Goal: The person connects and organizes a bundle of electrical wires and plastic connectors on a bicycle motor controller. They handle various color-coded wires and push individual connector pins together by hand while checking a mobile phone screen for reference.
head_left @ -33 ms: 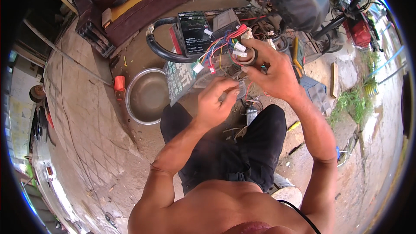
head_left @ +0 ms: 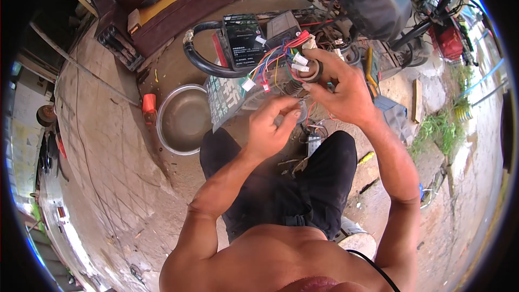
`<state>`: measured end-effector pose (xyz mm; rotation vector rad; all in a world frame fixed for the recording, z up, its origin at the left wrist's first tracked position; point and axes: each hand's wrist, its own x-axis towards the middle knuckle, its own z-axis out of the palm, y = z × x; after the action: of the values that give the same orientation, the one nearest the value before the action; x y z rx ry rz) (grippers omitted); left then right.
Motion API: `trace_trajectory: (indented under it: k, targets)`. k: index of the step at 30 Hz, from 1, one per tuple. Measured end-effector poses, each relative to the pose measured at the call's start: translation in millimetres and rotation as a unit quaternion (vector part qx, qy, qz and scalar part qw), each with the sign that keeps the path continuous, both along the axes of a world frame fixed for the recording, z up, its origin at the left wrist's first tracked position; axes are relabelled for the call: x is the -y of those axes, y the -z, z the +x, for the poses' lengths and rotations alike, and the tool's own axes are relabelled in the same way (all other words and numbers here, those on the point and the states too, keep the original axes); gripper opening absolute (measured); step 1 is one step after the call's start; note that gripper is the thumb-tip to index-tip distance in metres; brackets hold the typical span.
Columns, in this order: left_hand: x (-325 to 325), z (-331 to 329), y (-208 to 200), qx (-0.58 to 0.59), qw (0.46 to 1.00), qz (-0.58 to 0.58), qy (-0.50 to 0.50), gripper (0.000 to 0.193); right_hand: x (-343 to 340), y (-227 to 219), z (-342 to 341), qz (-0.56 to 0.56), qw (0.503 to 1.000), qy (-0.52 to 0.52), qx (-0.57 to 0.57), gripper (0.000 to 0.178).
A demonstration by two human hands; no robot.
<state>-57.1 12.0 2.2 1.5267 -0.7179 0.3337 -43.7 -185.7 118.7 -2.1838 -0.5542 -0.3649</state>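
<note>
My right hand (head_left: 346, 89) is closed, thumb and fingers pinching a dark ring-shaped piece (head_left: 318, 70) beside a wiring harness (head_left: 286, 54). The ring's exact kind cannot be made out. Thin coloured wires in the harness end in white and red plug connectors (head_left: 248, 84). Just below and to the left, my left hand (head_left: 270, 127) has its fingers curled and thumb close to the index finger; anything between them is too small to tell. A dark coil spring (head_left: 293, 87) shows between the two hands.
A black box (head_left: 241, 40) stands behind the wires, beside a thick black curved tube (head_left: 197, 62). Left are a printed plastic bag (head_left: 223, 100), a metal basin (head_left: 184, 143) and an orange container (head_left: 149, 104). A yellow meter (head_left: 370, 67) lies right; a sofa (head_left: 162, 27) stands behind.
My left hand has shifted very slightly to the right. The right hand and the harness stay nearly in place.
</note>
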Motion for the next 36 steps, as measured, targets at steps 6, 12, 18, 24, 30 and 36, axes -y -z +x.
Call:
trace_trajectory:
  k: [6, 12, 18, 24, 30, 36]
  targets:
    - [9.5, 19.7, -25.5, -0.190, 0.972, -0.134, 0.029, 0.038, 10.1, -12.1, -0.7, 0.027, 0.991, -0.022, -0.130, 0.057]
    - [15.3, 26.1, -27.7, -0.037, 0.998, -0.052, -0.030, 0.048, 12.5, -0.2, 10.0, 0.135, 0.958, -0.092, -0.237, 0.061]
    - [16.4, 22.0, -17.3, -0.001, 0.996, -0.027, -0.088, 0.043, 9.2, 7.1, 7.6, 0.184, 0.946, -0.110, -0.242, 0.059]
    - [19.6, 15.3, -27.3, 0.055, 0.988, 0.000, -0.141, 0.036, 10.6, 4.8, 8.4, 0.175, 0.942, -0.128, -0.255, 0.062]
    - [12.7, 9.2, -30.3, 0.044, 0.984, 0.061, -0.160, 0.027, 14.3, 7.9, 10.6, 0.105, 0.968, -0.087, -0.208, 0.050]
    - [6.8, -8.2, -40.8, -0.067, 0.988, 0.055, -0.127, 0.016, 10.3, 7.6, 3.6, -0.001, 0.995, -0.055, -0.083, 0.023]
